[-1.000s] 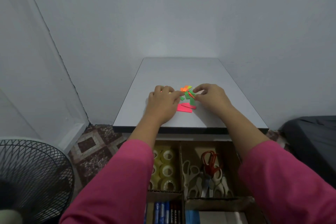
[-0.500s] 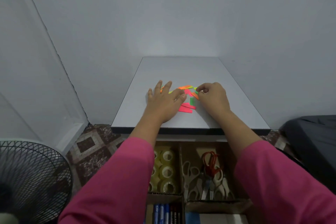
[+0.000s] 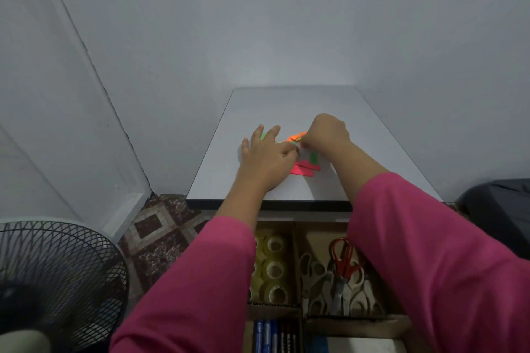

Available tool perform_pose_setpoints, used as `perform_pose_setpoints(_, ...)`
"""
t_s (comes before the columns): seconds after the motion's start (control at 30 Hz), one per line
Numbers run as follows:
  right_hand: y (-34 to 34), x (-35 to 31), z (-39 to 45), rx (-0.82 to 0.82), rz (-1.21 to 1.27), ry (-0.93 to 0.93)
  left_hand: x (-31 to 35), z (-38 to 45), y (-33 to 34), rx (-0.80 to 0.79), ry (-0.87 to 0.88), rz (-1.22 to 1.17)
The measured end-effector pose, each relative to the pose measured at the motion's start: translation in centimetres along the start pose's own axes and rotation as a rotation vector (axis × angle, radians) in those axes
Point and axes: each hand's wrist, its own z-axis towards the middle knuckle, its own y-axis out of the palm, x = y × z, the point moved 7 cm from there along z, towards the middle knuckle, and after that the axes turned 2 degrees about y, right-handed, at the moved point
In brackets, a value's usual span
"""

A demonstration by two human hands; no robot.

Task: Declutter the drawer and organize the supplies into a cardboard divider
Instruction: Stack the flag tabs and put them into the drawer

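Spread wider since a second ago: neon paper strips (image 3: 304, 167) fanned out on tabletop (image 3: 372, 152), green one now poking out beyond left fingers. Left hand (image 3: 268, 156) flat, fingers splayed, pressing down on pile's left side. Right hand (image 3: 327, 132) curled, pinching orange strips (image 3: 296, 136) at far edge. Pink pair and one green strip (image 3: 313, 157) lying loose between the wrists, nearer the body. Likely thin, light, floppy, prone to slide and scatter; best gathered flat into a stack, then pinched at short ends. Below the forearms, open drawer with cardboard divider (image 3: 299, 266): tape rolls (image 3: 274, 269) under left arm, scissors (image 3: 342, 275) under right, markers (image 3: 272, 335) nearest.
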Motion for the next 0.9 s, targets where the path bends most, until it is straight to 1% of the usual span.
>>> perform_pose_setpoints(0.13,0.2,0.1,-0.2,-0.139,0.067,0.029,-0.4,0.3,-0.2,0.04,-0.003,0.018)
perform_pose_setpoints(0.27,-0.6,-0.2,-0.5,-0.183,0.136,0.047,-0.4,0.3,-0.2,0.054,0.005,0.033)
perform_pose_setpoints(0.37,-1.5,-0.2,-0.6,-0.177,0.149,0.036,-0.5,0.3,-0.1,0.053,0.005,0.031)
perform_pose_setpoints(0.6,-2.7,0.2,-1.1,-0.167,0.181,-0.059,-0.7,0.3,-0.2,0.081,-0.005,0.029)
perform_pose_setpoints(0.73,-3.4,0.2,-4.2,-0.3,0.254,-0.184,-0.6,0.1,-1.1,0.151,0.003,-0.006)
perform_pose_setpoints(0.8,-3.4,0.0,-5.7,-0.362,0.23,-0.26,-0.4,-0.2,-1.7,0.206,0.011,-0.039)
perform_pose_setpoints(0.9,-2.8,-0.1,-6.8,-0.344,0.149,-0.327,-0.2,-0.8,-2.3,0.263,0.038,-0.078)
